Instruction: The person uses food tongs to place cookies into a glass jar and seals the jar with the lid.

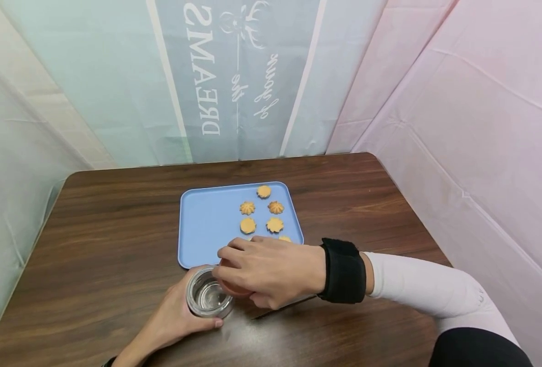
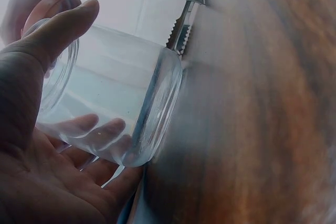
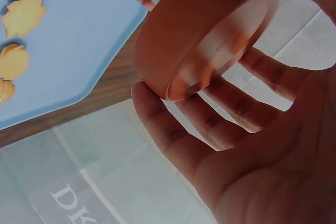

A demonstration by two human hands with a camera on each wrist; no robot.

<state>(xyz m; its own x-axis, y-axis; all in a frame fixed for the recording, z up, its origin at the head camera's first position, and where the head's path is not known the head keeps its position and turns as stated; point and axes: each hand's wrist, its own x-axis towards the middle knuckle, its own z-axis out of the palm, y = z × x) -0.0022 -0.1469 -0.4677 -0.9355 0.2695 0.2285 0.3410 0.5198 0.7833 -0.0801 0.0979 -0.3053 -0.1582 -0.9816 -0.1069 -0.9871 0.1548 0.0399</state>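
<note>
Gripping lid and jar, one to each hand

Curled round the lid with the right hand; wrapped round the jar with the left hand. Judging by the overlap, working the lid at the jar's mouth; impossible to tell fitting from removal. In the head view, to be found over the right side of the mouth, leaving much of the opening uncovered. Hard to tell contact with the rim from a slight gap. Just in front of the tray, with cookies lying on it, to be seen holding the jar above or on the table; uncertain which.

To do this well, brace the jar by its wall and avoid tipping it. Guide the lid by its edge, level with the mouth, pressing evenly rather than prying against the glass. Best to hold the left thumb clear of the rim. Mind the tongs near the jar's base in the left wrist view.

As for pose, reaching across from the right with the right arm, back of the hand upward, fingers bent over the lid's edge. Coming in from the lower left with the left hand, thumb on the near side, fingers round the far side.
</note>
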